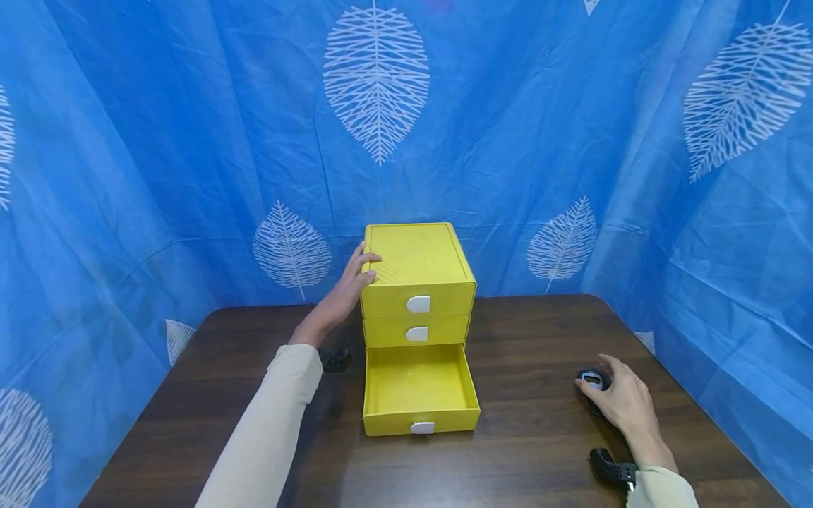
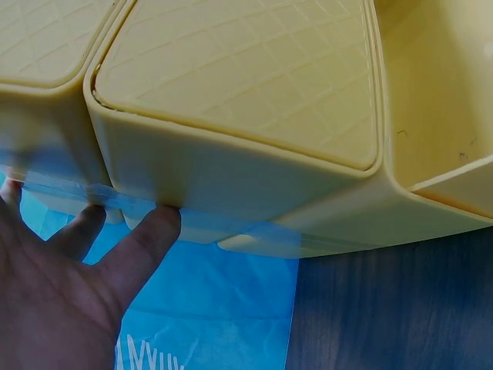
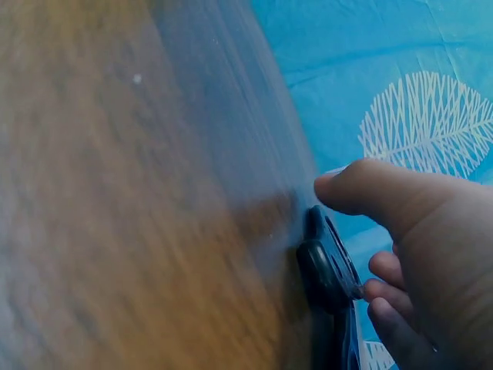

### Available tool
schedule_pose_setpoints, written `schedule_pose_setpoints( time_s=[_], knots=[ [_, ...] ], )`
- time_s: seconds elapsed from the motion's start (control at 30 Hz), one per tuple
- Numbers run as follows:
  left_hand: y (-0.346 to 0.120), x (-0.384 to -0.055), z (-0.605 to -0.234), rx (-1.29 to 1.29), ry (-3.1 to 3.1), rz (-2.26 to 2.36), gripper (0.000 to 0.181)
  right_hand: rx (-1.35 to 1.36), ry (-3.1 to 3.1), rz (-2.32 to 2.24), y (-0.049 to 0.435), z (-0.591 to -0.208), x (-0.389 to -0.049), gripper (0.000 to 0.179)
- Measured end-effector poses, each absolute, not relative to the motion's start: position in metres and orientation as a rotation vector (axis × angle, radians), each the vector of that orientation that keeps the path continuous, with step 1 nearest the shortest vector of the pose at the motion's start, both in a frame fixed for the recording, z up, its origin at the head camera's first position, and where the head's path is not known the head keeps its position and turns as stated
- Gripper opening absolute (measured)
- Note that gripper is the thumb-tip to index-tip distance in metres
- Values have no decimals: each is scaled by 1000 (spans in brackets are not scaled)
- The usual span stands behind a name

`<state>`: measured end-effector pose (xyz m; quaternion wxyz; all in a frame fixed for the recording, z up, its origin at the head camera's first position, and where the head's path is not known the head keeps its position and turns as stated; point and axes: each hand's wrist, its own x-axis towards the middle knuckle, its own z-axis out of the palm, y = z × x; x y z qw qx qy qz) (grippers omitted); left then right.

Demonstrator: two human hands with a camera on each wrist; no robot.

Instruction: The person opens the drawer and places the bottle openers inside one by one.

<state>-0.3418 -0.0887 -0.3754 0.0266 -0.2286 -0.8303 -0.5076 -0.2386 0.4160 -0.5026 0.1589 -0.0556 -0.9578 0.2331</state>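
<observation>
A yellow drawer cabinet [image 1: 419, 247] with white pull tabs stands at the back middle of the table. Its bottom drawer [image 1: 419, 422] is pulled out, with nothing visible inside. My left hand [image 1: 343, 293] rests against the cabinet's upper left edge; in the left wrist view its extended fingers touch the yellow side wall [image 2: 223, 185]. At the right of the table lies a small black stopwatch-like device [image 1: 592, 379] with a grey face. Over it is my right hand [image 1: 625, 402], thumb and fingers spread about it. The right wrist view shows the thumb apart from the black device [image 3: 323, 270].
Dark brown wood makes up the tabletop [image 1: 521, 451]. Behind it and at both sides hangs a blue curtain [image 1: 483, 141] with white leaf prints. Black wrist-camera mounts [image 1: 611, 467] sit beside the wrists. The two upper drawers [image 1: 387, 302] are closed.
</observation>
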Motion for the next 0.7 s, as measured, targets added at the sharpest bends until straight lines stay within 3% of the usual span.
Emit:
schedule_pose_setpoints(
  time_s=[0.7],
  knots=[
    [-88, -343, -376, -692, -2578, -1561, 49, -129, -2727, 653, 419, -507, -240, 65]
  ],
)
